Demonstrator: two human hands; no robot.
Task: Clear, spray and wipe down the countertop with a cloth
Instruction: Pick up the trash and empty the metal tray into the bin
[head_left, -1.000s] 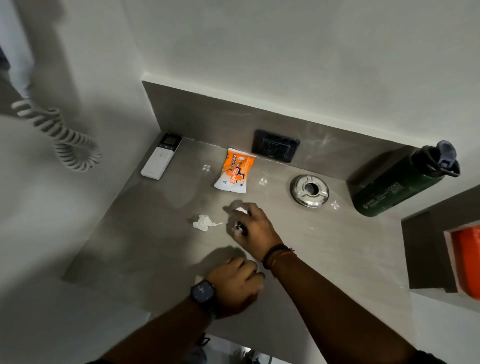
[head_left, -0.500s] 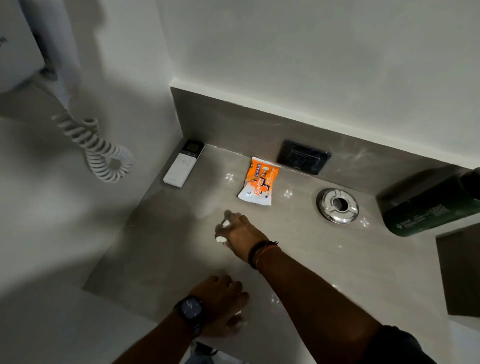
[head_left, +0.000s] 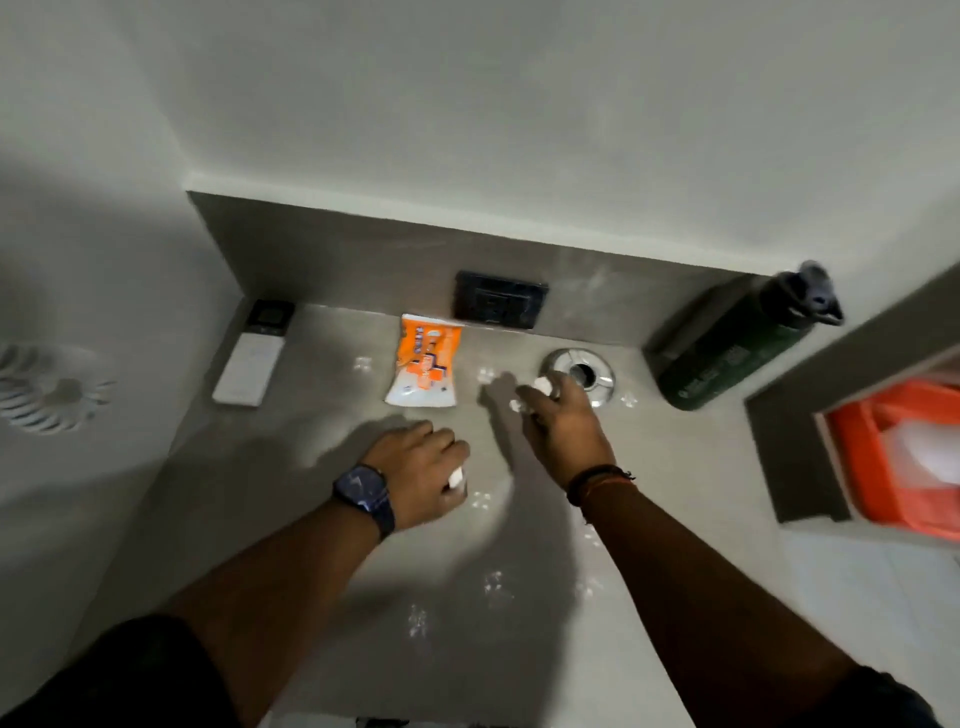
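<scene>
At the far left a coiled cord (head_left: 47, 389) hangs on the wall, and a remote (head_left: 249, 364) lies untouched in the 10 o'clock corner of the table (head_left: 691, 499). The left hand (head_left: 415, 467), a watch on its wrist, has come up from the front edge to mid-table, its fingers curled and pinching a white scrap (head_left: 457, 476). At its 12 o'clock an orange packet (head_left: 426, 364) lies flat, just below a dark socket (head_left: 501, 306) in the backsplash. The crumpled piece that lay loose on the table a second ago is gone. The right hand (head_left: 563, 431) has lifted it and swung toward 1 o'clock, and now pinches white scraps (head_left: 543, 385) at its fingertips, right at the rim of a metal ring (head_left: 602, 374). Clearing looks under way but not finished, since the packet, the remote and small white flecks (head_left: 480, 501) are on the surface. Further right a green bottle (head_left: 727, 353) stands at 2 o'clock against the wall, and an orange box (head_left: 893, 457) sits in a niche at 3 o'clock. No cloth is in view, and I cannot tell whether the bottle sprays. The packet, ring and bottle would block a wipe along the back.
</scene>
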